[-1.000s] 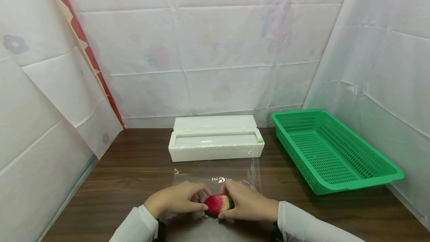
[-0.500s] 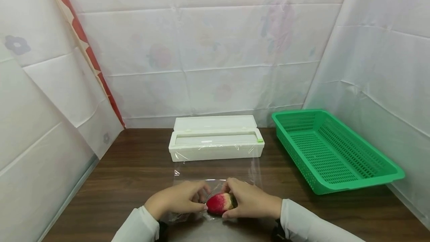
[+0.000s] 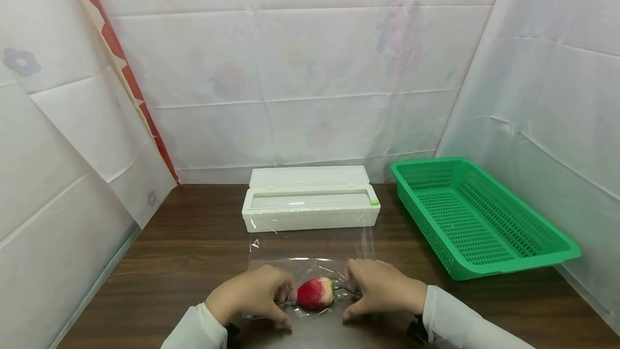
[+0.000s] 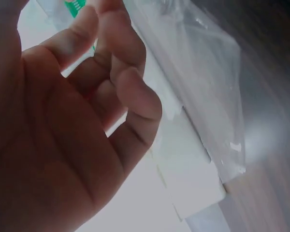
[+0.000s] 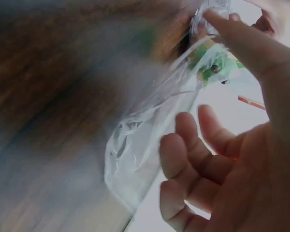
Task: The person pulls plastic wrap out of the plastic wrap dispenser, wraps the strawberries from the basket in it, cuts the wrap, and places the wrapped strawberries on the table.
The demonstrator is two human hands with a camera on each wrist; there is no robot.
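Note:
A red and cream fruit (image 3: 315, 293) with a green end lies on clear cling film (image 3: 310, 259) near the table's front. Film is bunched into strands at both its ends. To its left my left hand (image 3: 254, 292) has bent fingers, thumb apart from them, by the bunched film. On the other side my right hand (image 3: 385, 287) spreads thumb and fingers around the right-hand strands, apart from the fruit. The right wrist view shows the fruit's green end (image 5: 210, 60) through film; loose film (image 5: 130, 154) hangs beyond the relaxed fingers. Contact between fingertips and film is unclear.
Behind the hands stands a white cling film dispenser (image 3: 310, 222) with its lid raised; film runs from it toward me. A green slotted basket (image 3: 484, 269) sits at the right. Pale cloth (image 3: 310, 69) encloses the brown wooden table (image 3: 194, 230).
My right hand has let go of the fruit and moved right. The left hand has drawn slightly left. Film now shows bunched on both sides of the fruit.

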